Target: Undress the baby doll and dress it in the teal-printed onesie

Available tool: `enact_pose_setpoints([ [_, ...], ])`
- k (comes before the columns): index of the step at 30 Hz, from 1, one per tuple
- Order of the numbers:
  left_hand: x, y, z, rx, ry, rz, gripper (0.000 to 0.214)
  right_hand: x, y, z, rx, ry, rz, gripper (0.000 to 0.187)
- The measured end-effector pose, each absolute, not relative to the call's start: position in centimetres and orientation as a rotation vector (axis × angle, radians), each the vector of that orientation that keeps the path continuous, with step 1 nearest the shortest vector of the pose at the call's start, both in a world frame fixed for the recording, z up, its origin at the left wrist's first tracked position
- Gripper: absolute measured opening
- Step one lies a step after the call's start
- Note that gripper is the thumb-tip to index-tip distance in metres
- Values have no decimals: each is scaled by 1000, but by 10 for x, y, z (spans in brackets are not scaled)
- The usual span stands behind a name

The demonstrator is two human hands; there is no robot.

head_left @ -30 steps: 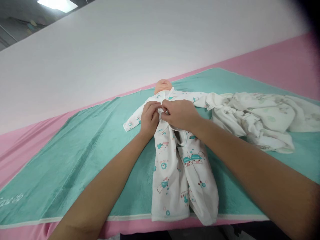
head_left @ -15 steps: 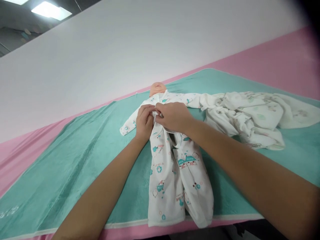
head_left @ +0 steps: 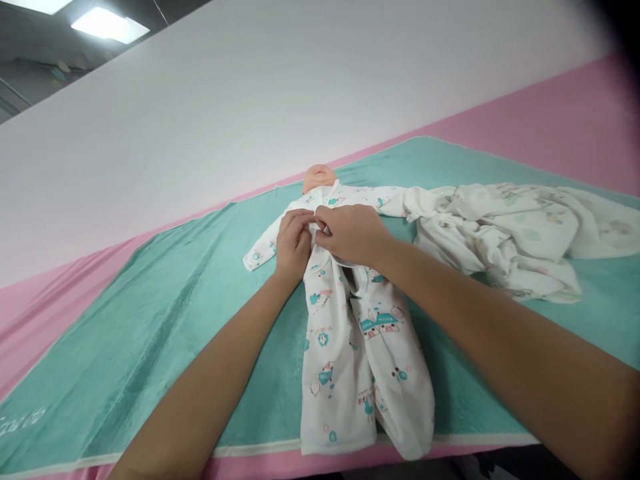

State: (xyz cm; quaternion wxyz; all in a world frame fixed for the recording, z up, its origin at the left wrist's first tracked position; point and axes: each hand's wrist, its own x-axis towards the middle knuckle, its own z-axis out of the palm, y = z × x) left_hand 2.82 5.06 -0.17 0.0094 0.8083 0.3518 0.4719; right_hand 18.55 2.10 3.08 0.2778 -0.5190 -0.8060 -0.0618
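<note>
A baby doll [head_left: 320, 176] lies on its back, dressed in a white printed romper [head_left: 340, 353] with long sleeves and legs. At the romper's front, around chest and belly height, my left hand [head_left: 294, 245] has its fingers bent and pinched on the fabric. Right beside it, my right hand [head_left: 353, 232] is closed, thumb and forefinger pinching the same front edge. The fingertips of both hands nearly meet. Whatever small part of the fabric lies between them is hidden. Below my hands, a gap shows in the front between the two legs.
A crumpled white printed cloth [head_left: 505, 233] lies to the right, by the end of the doll's sleeve. Under everything is a teal blanket [head_left: 200, 313] with pale edging, on a pink cover [head_left: 560, 100]. A white wall [head_left: 280, 87] stands behind.
The whole view has shifted slightly, so things sit a little further right. Both hands keep their pinch at the romper's front, with hardly any movement.
</note>
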Motion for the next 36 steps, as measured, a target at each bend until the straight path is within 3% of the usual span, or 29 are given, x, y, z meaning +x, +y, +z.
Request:
enact_pose_setpoints([
  [36,28,53,-5,2507,1045,1513,24,184,21,29,-1415,-2170,-175,19],
])
